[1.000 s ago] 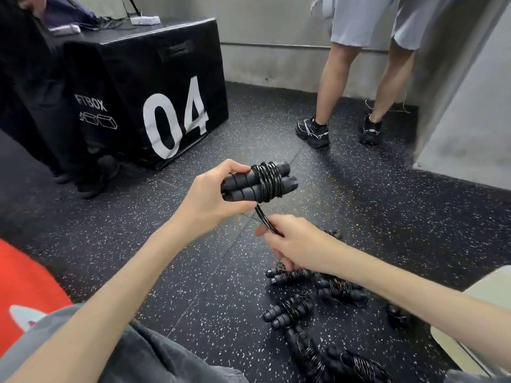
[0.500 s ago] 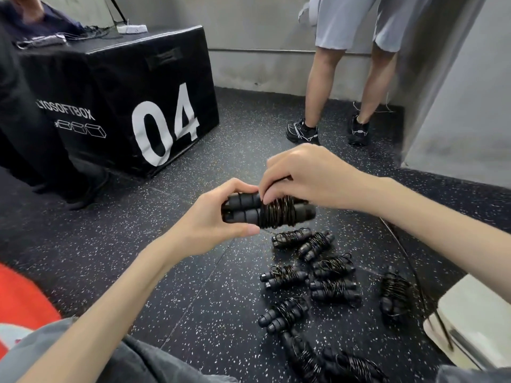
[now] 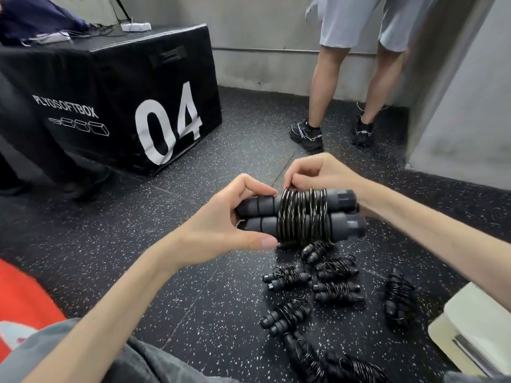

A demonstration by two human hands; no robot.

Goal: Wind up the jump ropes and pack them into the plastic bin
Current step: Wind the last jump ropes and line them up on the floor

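Left arm: bare forearm enters from 7 o'clock and rises toward the centre.
Left hand [image 3: 221,225]: curled around the left ends of the paired handles of the jump rope [image 3: 301,217], thumb underneath pointing to 3 o'clock, fingers over the top.
Right arm: bare forearm comes in from 4 o'clock, wrist bent down behind the handles.
Right hand [image 3: 318,172]: sits at 12 o'clock above the coils, fingertips pinched down onto the top of the wound cord.
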